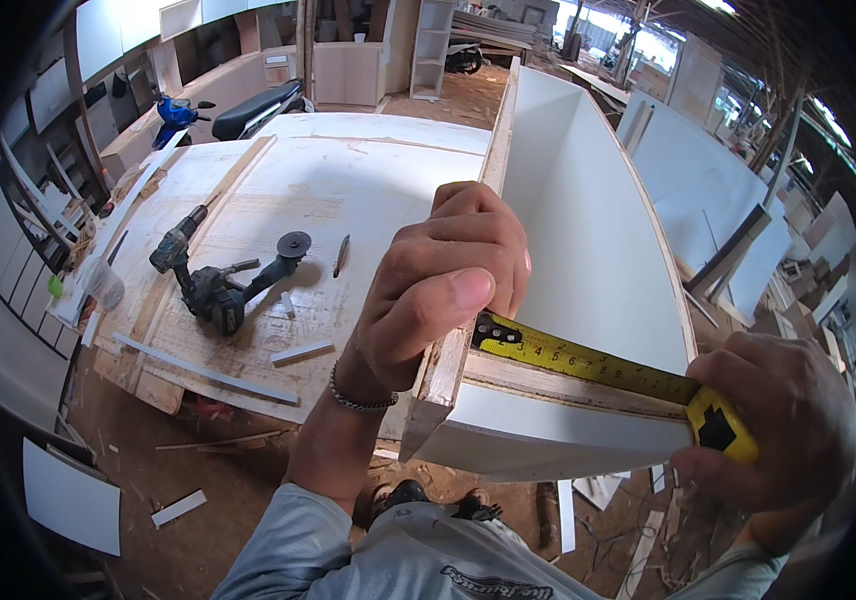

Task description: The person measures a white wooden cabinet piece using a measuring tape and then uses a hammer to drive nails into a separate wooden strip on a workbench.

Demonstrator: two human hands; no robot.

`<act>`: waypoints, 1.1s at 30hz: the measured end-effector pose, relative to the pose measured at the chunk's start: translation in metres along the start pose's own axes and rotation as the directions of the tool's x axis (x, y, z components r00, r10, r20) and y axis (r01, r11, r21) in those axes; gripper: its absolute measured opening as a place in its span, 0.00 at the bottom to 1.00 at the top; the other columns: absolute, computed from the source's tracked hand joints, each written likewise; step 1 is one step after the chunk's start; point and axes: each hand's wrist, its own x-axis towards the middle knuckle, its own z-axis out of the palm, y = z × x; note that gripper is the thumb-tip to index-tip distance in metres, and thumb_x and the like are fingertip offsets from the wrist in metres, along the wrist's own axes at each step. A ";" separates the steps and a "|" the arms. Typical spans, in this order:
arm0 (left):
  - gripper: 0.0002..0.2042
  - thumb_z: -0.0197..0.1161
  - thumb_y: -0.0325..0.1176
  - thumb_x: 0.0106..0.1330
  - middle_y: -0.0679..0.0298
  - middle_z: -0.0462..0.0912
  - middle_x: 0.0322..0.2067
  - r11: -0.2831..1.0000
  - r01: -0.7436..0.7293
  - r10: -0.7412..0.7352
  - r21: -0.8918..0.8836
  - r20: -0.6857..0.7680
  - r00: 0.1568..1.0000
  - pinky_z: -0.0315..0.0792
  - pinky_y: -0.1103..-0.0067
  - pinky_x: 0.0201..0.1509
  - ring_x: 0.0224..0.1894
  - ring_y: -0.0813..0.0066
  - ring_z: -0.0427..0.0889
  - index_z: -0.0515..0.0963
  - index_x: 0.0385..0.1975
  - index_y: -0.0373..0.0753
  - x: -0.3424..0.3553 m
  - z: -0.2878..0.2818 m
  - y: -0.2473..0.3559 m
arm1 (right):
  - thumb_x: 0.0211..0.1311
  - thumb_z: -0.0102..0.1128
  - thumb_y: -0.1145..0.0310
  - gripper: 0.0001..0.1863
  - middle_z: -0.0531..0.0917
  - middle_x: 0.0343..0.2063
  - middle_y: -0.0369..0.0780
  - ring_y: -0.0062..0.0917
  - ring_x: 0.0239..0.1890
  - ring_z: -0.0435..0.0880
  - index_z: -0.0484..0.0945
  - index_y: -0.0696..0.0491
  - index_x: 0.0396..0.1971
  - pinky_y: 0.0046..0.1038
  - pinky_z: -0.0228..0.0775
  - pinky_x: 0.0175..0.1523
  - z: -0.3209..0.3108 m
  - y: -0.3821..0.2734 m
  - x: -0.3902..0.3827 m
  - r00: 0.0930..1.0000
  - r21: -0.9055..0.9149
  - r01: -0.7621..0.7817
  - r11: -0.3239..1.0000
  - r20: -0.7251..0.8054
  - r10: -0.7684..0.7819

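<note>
A white box-shaped cabinet carcass (588, 190) with bare wooden edges stands tilted in front of me. Across its near edge runs the yellow blade of a tape measure (720, 428), drawn out of its case. My right hand (783, 420) grips that case at the right corner of the carcass. At the left corner, my left hand (448, 285) is closed in a fist over the wooden side panel (438, 385), its thumb just above the blade's hooked end. What its curled fingers hold, if anything, is hidden.
Left of the carcass, a white-topped worktable (348, 180) holds a cordless drill (178, 240), an angle grinder (278, 265), a pencil-like stick (341, 256) and white strips (208, 370). Offcuts (180, 508) litter the floor. A parked motorbike (258, 108) stands behind; large white boards (698, 190) lean at right.
</note>
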 end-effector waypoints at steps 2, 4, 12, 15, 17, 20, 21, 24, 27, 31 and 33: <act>0.16 0.45 0.44 0.53 0.64 0.74 0.20 1.000 -0.013 0.013 -0.004 -0.024 1.000 0.60 0.74 0.52 0.34 0.70 0.72 0.66 0.14 0.38 -0.004 -0.001 -0.001 | 0.37 0.75 0.56 0.28 0.80 0.21 0.43 0.32 0.20 0.82 0.77 0.60 0.35 0.32 0.75 0.27 0.003 -0.002 0.004 1.000 0.009 0.002 1.000 -0.020 -0.002; 0.16 0.45 0.44 0.54 0.64 0.74 0.20 1.000 -0.013 0.013 -0.018 -0.028 1.000 0.60 0.74 0.52 0.34 0.70 0.72 0.66 0.14 0.38 0.000 0.002 0.001 | 0.37 0.75 0.56 0.28 0.80 0.21 0.44 0.32 0.20 0.82 0.78 0.60 0.35 0.33 0.74 0.27 -0.001 0.001 0.001 0.999 0.027 0.012 1.000 -0.048 -0.011; 0.16 0.46 0.43 0.54 0.63 0.75 0.20 0.999 -0.038 0.038 0.008 -0.027 0.999 0.61 0.74 0.52 0.35 0.69 0.72 0.67 0.13 0.38 -0.002 -0.001 0.003 | 0.47 0.71 0.57 0.20 0.80 0.18 0.43 0.29 0.18 0.83 0.81 0.60 0.30 0.29 0.76 0.26 -0.001 -0.005 0.003 0.997 0.067 -0.003 0.998 -0.080 0.009; 0.18 0.44 0.44 0.56 0.63 0.74 0.19 0.998 -0.054 0.055 0.019 -0.048 0.997 0.62 0.74 0.48 0.34 0.69 0.71 0.66 0.11 0.38 0.000 0.001 0.005 | 0.38 0.74 0.60 0.25 0.81 0.25 0.45 0.35 0.23 0.83 0.78 0.59 0.37 0.35 0.74 0.29 -0.005 -0.007 -0.005 0.999 0.063 -0.035 0.997 -0.016 0.036; 0.21 0.41 0.44 0.61 0.63 0.70 0.15 0.995 -0.074 0.080 0.061 -0.114 0.990 0.64 0.75 0.40 0.31 0.68 0.67 0.64 0.08 0.39 -0.001 0.008 0.007 | 0.40 0.74 0.61 0.25 0.80 0.30 0.47 0.35 0.30 0.83 0.78 0.59 0.39 0.36 0.75 0.34 -0.008 -0.012 -0.009 0.998 0.050 -0.055 0.997 0.020 0.055; 0.21 0.40 0.44 0.62 0.63 0.71 0.15 0.995 -0.092 0.094 0.024 -0.116 0.989 0.64 0.74 0.40 0.30 0.68 0.68 0.65 0.09 0.40 0.006 0.017 0.006 | 0.42 0.73 0.63 0.26 0.79 0.35 0.46 0.37 0.38 0.81 0.77 0.57 0.42 0.40 0.73 0.44 -0.019 -0.018 -0.018 0.978 0.048 -0.188 0.981 0.101 0.183; 0.20 0.42 0.43 0.61 0.61 0.73 0.17 0.994 -0.109 0.106 -0.031 -0.088 0.990 0.65 0.73 0.43 0.32 0.67 0.70 0.66 0.11 0.38 0.006 0.019 0.000 | 0.42 0.72 0.64 0.26 0.79 0.35 0.46 0.38 0.39 0.81 0.76 0.57 0.43 0.40 0.72 0.47 -0.012 -0.018 -0.020 0.970 0.023 -0.233 0.972 0.077 0.231; 0.19 0.44 0.39 0.63 0.55 0.77 0.21 0.967 -0.205 0.198 -0.149 -0.062 0.978 0.70 0.71 0.44 0.32 0.63 0.75 0.71 0.14 0.33 -0.015 0.015 -0.019 | 0.43 0.71 0.65 0.26 0.79 0.36 0.44 0.40 0.43 0.79 0.76 0.56 0.46 0.42 0.68 0.53 0.027 -0.021 -0.017 0.952 -0.046 -0.304 0.952 -0.052 0.301; 0.19 0.40 0.34 0.74 0.48 0.81 0.33 0.968 -0.239 0.245 -0.078 0.096 0.965 0.74 0.71 0.49 0.37 0.60 0.81 0.76 0.34 0.27 -0.043 -0.001 -0.032 | 0.50 0.68 0.65 0.28 0.80 0.45 0.45 0.39 0.52 0.77 0.75 0.54 0.54 0.41 0.66 0.59 0.062 -0.015 -0.021 0.961 -0.110 -0.247 0.963 -0.153 0.229; 0.30 0.36 0.54 0.75 0.48 0.72 0.56 0.983 -0.036 0.008 0.178 0.157 0.988 0.58 0.65 0.67 0.60 0.59 0.71 0.61 0.62 0.31 -0.059 -0.033 0.016 | 0.63 0.60 0.63 0.24 0.80 0.48 0.47 0.34 0.50 0.79 0.73 0.54 0.58 0.35 0.70 0.56 0.102 0.018 -0.066 0.826 0.131 -0.198 0.971 -0.511 0.237; 0.32 0.35 0.56 0.75 0.47 0.75 0.55 0.999 0.003 -0.004 0.049 0.010 1.000 0.63 0.65 0.65 0.58 0.59 0.74 0.63 0.62 0.31 -0.078 -0.063 0.027 | 0.70 0.52 0.59 0.25 0.77 0.54 0.46 0.34 0.54 0.77 0.70 0.53 0.63 0.35 0.69 0.59 0.102 0.057 -0.107 0.855 0.064 -0.280 0.958 -0.437 0.279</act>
